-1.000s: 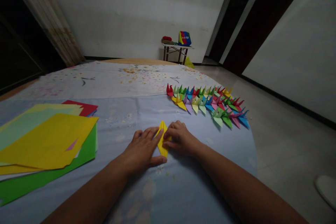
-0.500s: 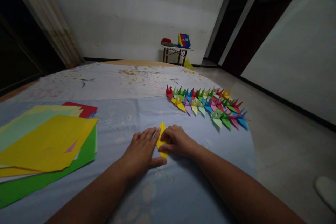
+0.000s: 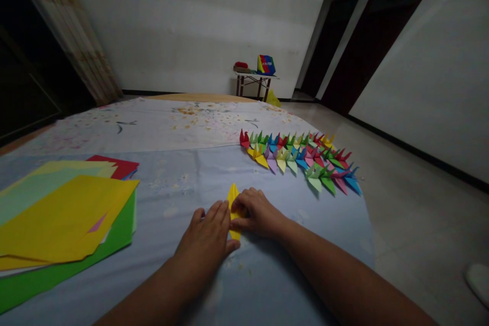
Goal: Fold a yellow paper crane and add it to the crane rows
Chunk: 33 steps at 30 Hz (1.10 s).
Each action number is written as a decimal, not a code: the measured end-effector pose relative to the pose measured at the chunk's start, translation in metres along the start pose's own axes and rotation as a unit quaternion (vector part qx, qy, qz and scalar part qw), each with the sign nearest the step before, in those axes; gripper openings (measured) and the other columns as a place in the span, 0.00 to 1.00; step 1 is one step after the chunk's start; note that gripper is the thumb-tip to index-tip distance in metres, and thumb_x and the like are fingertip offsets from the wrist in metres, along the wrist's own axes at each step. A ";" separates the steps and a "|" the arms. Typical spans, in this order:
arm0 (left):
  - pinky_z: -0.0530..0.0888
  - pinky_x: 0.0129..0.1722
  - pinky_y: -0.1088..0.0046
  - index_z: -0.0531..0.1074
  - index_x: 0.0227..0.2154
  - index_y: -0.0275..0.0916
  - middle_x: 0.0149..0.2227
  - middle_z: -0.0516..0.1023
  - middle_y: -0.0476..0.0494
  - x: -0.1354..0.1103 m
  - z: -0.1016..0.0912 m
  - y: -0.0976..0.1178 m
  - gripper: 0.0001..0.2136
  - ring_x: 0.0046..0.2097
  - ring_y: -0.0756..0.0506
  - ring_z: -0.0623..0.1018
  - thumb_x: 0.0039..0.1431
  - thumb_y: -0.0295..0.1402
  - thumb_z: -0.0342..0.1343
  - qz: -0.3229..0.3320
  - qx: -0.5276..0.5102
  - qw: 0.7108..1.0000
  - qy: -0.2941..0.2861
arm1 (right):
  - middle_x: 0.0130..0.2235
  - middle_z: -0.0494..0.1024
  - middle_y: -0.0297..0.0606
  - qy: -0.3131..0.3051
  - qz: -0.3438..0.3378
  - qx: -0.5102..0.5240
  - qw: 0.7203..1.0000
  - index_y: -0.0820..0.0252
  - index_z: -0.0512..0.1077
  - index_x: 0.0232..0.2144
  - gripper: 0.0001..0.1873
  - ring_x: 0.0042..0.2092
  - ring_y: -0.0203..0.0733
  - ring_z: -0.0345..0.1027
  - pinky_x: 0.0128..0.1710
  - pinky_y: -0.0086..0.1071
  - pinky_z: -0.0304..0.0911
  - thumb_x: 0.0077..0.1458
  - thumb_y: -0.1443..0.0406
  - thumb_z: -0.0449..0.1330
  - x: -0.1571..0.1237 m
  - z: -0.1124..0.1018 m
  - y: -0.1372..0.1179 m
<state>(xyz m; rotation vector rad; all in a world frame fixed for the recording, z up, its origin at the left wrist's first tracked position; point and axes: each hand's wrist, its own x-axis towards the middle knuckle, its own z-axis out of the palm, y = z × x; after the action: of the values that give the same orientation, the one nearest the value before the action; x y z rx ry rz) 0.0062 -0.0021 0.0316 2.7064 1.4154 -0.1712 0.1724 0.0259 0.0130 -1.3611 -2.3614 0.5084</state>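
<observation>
A small piece of yellow paper point(image 3: 234, 192), folded into a narrow diamond, lies on the blue cloth between my hands. My left hand point(image 3: 209, 232) rests flat at its left side, fingers stretched out, with fingertips and thumb by the paper's edge. From the right, my right hand point(image 3: 257, 212) pinches the paper's right side with thumb and curled fingers, hiding part of it. Beyond my right hand stand rows of folded paper cranes point(image 3: 300, 157) in several colours.
Coloured paper sheets point(image 3: 72, 219) are stacked at the left of the table. A floral cloth point(image 3: 160, 122) covers the far part. Against the wall stands a small table point(image 3: 255, 75) bearing a colourful bag point(image 3: 266, 64). The round table's edge curves along the right.
The whole view has tilted slightly, so the scene sits a little lower. My left hand's fingers have drawn closer together beside the yellow paper; the right hand keeps its pinch.
</observation>
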 end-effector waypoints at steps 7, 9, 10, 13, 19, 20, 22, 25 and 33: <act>0.58 0.53 0.50 0.60 0.55 0.34 0.60 0.57 0.34 0.001 -0.003 -0.004 0.25 0.60 0.35 0.58 0.56 0.40 0.50 0.018 -0.038 0.999 0.011 | 0.45 0.66 0.39 0.044 -0.025 -0.048 0.998 0.52 0.69 0.43 0.21 0.47 0.45 0.54 0.44 0.39 0.51 0.47 0.51 0.60 -0.004 -0.006 -0.003; 0.58 0.53 0.51 0.60 0.54 0.33 0.60 0.57 0.33 0.000 -0.004 -0.004 0.25 0.60 0.36 0.58 0.56 0.40 0.50 0.019 -0.045 0.999 0.014 | 0.47 0.65 0.41 0.053 -0.021 -0.054 0.997 0.54 0.68 0.45 0.24 0.49 0.47 0.53 0.46 0.41 0.50 0.46 0.51 0.61 -0.005 -0.007 -0.002; 0.58 0.53 0.51 0.61 0.54 0.33 0.60 0.58 0.33 0.000 -0.005 -0.005 0.25 0.60 0.36 0.58 0.56 0.40 0.50 0.018 -0.046 0.999 0.012 | 0.49 0.64 0.42 0.057 -0.014 -0.054 0.997 0.55 0.67 0.46 0.26 0.50 0.48 0.52 0.46 0.41 0.50 0.46 0.51 0.61 -0.005 -0.008 0.000; 0.58 0.54 0.53 0.61 0.54 0.32 0.59 0.58 0.32 -0.001 -0.008 -0.005 0.26 0.60 0.36 0.58 0.55 0.40 0.52 0.016 -0.053 0.998 0.008 | 0.49 0.64 0.43 0.064 0.007 -0.054 0.996 0.57 0.66 0.47 0.27 0.51 0.48 0.52 0.47 0.42 0.50 0.47 0.51 0.59 -0.005 -0.007 0.005; 0.57 0.54 0.53 0.60 0.54 0.32 0.59 0.58 0.30 0.001 -0.004 -0.006 0.27 0.60 0.35 0.58 0.53 0.40 0.52 0.008 -0.066 0.998 0.008 | 0.50 0.66 0.39 0.036 0.005 -0.056 0.998 0.53 0.67 0.48 0.23 0.50 0.48 0.52 0.48 0.43 0.49 0.50 0.53 0.57 -0.005 -0.009 0.010; 0.57 0.54 0.53 0.60 0.54 0.31 0.59 0.58 0.30 0.002 -0.003 -0.007 0.27 0.60 0.35 0.58 0.53 0.40 0.52 0.009 -0.067 0.998 0.008 | 0.50 0.66 0.39 0.033 0.004 -0.058 0.998 0.52 0.66 0.48 0.24 0.51 0.48 0.52 0.48 0.43 0.49 0.50 0.53 0.57 -0.005 -0.009 0.010; 0.58 0.54 0.53 0.59 0.55 0.31 0.59 0.58 0.30 0.003 -0.002 -0.007 0.28 0.60 0.35 0.58 0.53 0.40 0.52 0.008 -0.069 0.998 0.006 | 0.50 0.65 0.39 0.027 0.003 -0.060 0.998 0.51 0.66 0.49 0.24 0.51 0.49 0.51 0.48 0.43 0.49 0.50 0.52 0.57 -0.005 -0.010 0.010; 0.57 0.54 0.54 0.59 0.55 0.32 0.60 0.57 0.30 0.003 -0.002 -0.008 0.28 0.60 0.36 0.58 0.53 0.41 0.52 0.012 -0.071 0.997 0.002 | 0.51 0.65 0.40 0.019 0.006 -0.063 0.998 0.49 0.65 0.50 0.25 0.51 0.49 0.51 0.48 0.43 0.49 0.50 0.51 0.56 -0.004 -0.011 0.009; 0.56 0.55 0.55 0.58 0.55 0.33 0.60 0.56 0.32 0.003 -0.007 -0.010 0.29 0.60 0.38 0.57 0.51 0.39 0.54 0.023 -0.099 0.995 -0.005 | 0.46 0.67 0.40 0.060 0.043 -0.037 0.997 0.53 0.69 0.44 0.18 0.49 0.46 0.54 0.46 0.41 0.49 0.53 0.53 0.55 -0.002 -0.008 0.012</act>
<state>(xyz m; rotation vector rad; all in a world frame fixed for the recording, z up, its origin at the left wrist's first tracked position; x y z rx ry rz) 0.0002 0.0063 0.0383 2.5700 1.2919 -0.0387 0.1860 0.0307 0.0140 -1.4890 -2.2526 0.3565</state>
